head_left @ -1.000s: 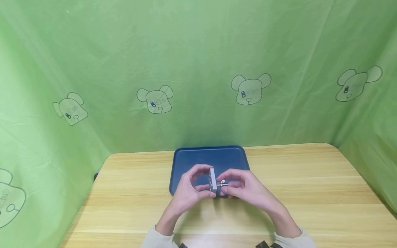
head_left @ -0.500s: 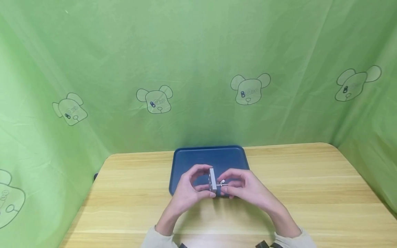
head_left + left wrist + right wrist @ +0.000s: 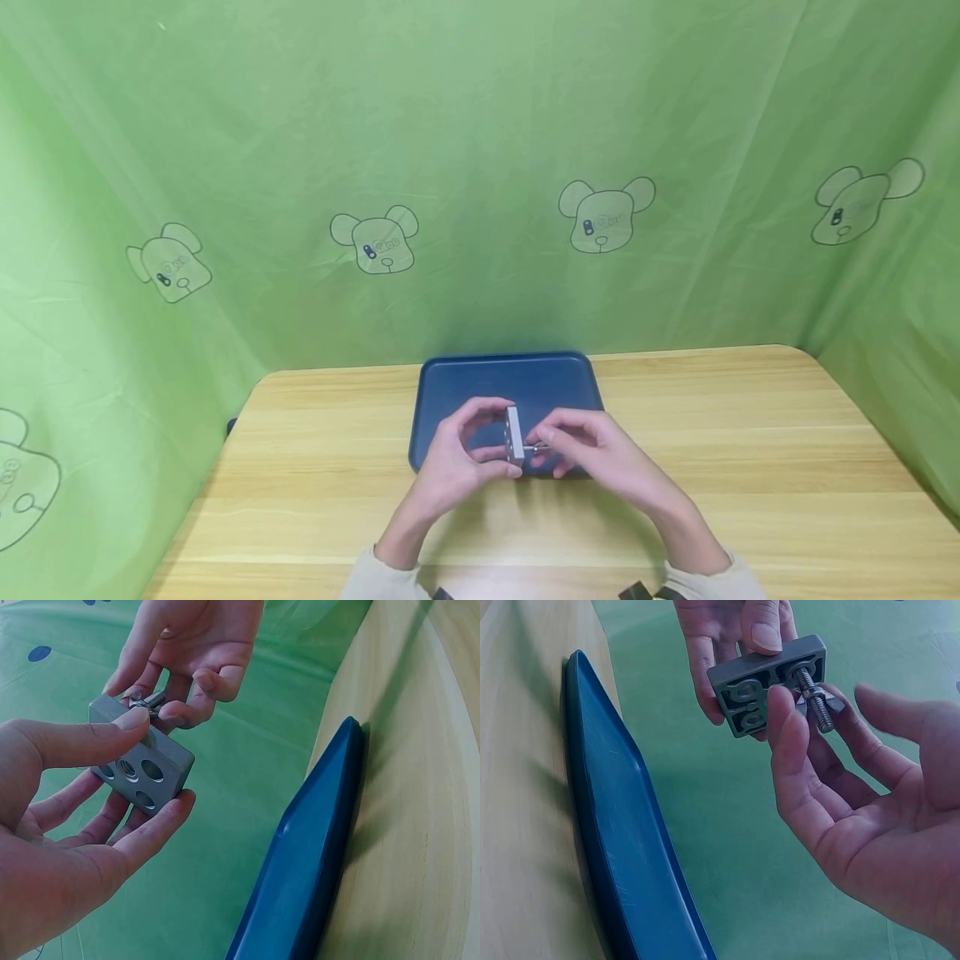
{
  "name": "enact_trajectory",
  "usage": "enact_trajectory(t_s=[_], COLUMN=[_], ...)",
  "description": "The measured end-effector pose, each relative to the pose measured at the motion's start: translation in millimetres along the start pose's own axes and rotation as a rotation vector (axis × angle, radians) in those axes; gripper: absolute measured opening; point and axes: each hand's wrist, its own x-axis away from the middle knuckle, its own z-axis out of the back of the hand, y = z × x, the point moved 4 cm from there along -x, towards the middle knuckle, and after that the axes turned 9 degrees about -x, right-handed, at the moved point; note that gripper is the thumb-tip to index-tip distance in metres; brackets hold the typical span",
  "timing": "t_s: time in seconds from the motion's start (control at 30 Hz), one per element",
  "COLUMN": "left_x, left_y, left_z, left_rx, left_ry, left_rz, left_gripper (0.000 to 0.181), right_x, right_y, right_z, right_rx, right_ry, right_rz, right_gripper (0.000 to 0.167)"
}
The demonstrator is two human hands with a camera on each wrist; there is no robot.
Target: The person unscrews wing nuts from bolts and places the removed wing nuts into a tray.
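Observation:
A grey rectangular metal block [image 3: 142,754] with several round holes is held up by its edges in my left hand [image 3: 459,458], thumb on one edge and fingers on the opposite one. A threaded bolt [image 3: 823,720] sticks out of the block's ribbed side, towards my right hand [image 3: 596,450]. On that bolt sits a wing nut [image 3: 815,697], its wings close to the block. In the right wrist view my right fingers are loosely bent around the wing nut; the index finger partly covers it. My right thumb [image 3: 889,712] stands apart from it.
Beyond and below the hands a blue tray [image 3: 457,383] lies on the light wooden table [image 3: 750,433]. Green cloth [image 3: 480,167] with bear-head drawings hangs behind the table and along both sides.
My right thumb has lifted off the wing nut and moved up, and the right fingers have shifted around it. My left hand and the block have stayed put.

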Motion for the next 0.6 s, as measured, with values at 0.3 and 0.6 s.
enact_trajectory(t_s=[0.3,0.6], left_x=[0.5,-0.2], left_y=[0.1,-0.9], left_z=[-0.4,-0.6], left_rx=[0.007,0.002], left_ry=[-0.001,-0.004], left_rz=[0.005,0.007], left_gripper=[0.075,0.075], right_x=[1.2,2.4], right_y=[-1.2,-1.9], right_z=[0.9,0.9], right_rx=[0.021,0.021], right_ry=[0.003,-0.008], right_rz=[-0.001,0.019], right_gripper=[0.021,0.019])
